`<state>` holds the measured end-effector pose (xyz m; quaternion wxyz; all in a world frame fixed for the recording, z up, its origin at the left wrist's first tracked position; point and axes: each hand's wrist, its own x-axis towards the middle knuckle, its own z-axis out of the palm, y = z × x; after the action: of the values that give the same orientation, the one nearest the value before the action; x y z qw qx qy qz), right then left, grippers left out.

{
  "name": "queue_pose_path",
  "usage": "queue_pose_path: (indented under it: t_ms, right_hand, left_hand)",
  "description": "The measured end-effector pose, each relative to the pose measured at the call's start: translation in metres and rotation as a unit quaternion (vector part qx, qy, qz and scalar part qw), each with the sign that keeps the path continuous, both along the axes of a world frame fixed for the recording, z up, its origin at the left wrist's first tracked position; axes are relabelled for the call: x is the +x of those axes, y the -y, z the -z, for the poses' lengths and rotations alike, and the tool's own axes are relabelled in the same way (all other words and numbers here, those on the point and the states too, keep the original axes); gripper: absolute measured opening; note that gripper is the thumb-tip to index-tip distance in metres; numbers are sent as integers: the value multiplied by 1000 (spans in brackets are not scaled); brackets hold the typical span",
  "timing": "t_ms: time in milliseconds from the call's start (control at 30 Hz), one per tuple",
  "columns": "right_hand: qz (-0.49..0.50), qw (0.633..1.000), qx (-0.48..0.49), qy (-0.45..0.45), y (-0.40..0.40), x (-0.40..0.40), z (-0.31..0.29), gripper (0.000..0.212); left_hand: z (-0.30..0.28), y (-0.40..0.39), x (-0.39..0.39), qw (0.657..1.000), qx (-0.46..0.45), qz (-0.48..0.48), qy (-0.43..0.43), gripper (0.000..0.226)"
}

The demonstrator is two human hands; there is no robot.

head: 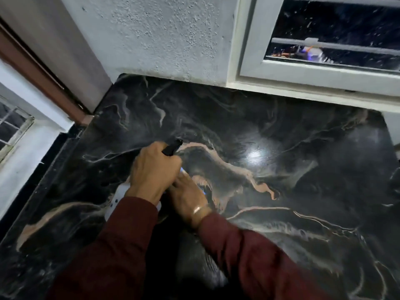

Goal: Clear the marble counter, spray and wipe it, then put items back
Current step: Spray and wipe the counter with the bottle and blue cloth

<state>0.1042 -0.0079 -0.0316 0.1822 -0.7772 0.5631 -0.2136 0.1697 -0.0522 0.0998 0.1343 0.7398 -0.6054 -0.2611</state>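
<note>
Two hands meet at centre-left of the frame over the dark marble counter; the left hand curls round a spray bottle, its black nozzle jutting toward the upper middle, probably so mist lands on the bare stone ahead; the white body shows below the wrist; the right hand lies against the bottle's lower side, seemingly steadying it, though blur hides whether its fingers curl round it, so I cannot tell its grip; a window sits at upper right.
</note>
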Motion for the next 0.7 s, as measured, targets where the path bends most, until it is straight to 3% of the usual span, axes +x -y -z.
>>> queue_pose_path:
  t_ms: [67, 167, 300, 400, 467, 500, 600, 700]
  right_hand:
    - [62, 995, 72, 7, 53, -19, -22, 38]
    - [173, 982, 47, -58, 102, -97, -15, 44]
    - [417, 903, 48, -87, 62, -233, 8, 50]
    - [512, 854, 49, -79, 20, -234, -2, 54]
    - [464, 877, -3, -125, 16, -178, 5, 51]
    - [400, 906, -31, -137, 15, -140, 9, 53]
    - [185, 977, 37, -102, -12, -45, 10, 53]
    - [86, 990, 37, -105, -45, -65, 1, 49]
  left_hand:
    - [-3, 14, -2, 1000, -5, 9, 4, 13]
    - [-2, 28, -2, 1000, -9, 25, 2, 11]
    - [4, 38, -5, 998, 0, 68, -18, 12]
    - [10, 39, -7, 992, -9, 115, -45, 15]
    - [14, 40, -10, 988, -20, 135, -65, 15]
    - [15, 39, -11, 988, -17, 140, -66, 14]
    - [9, 32, -18, 984, 4, 172, -41, 11]
    - [3, 19, -27, 976, 5, 213, -35, 7]
